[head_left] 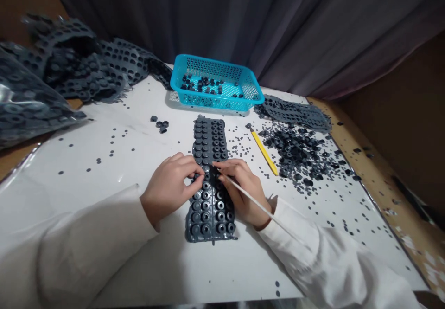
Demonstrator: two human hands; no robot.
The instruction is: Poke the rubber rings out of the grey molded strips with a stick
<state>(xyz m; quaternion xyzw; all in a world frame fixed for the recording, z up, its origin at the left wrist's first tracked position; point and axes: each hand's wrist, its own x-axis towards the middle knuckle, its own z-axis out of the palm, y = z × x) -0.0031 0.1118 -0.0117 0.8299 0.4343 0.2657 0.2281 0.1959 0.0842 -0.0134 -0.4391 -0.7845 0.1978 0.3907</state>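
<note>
A dark grey moulded rubber sheet (212, 223) with rows of round, ring-like grommets lies lengthwise on the white table in front of me. My left hand (175, 181) is at its left edge, thumb and forefinger pinched together over a grommet row; whatever is between the fingertips is too small to make out. On the other side, my right hand (243, 186) grips a thin white stick (255, 201), which slants back over the wrist toward the right sleeve. Its fingertips are at the middle of the sheet, where they hide part of the rows.
Behind the sheet stands a blue basket (217, 102) holding loose black pieces. A yellow pen-like tool (264, 151) lies beside a pile of black scraps (299, 153). More rubber sheets (299, 112) lie at the back right. At left are a clear plastic bag (28, 105) and heaped sheets (86, 72).
</note>
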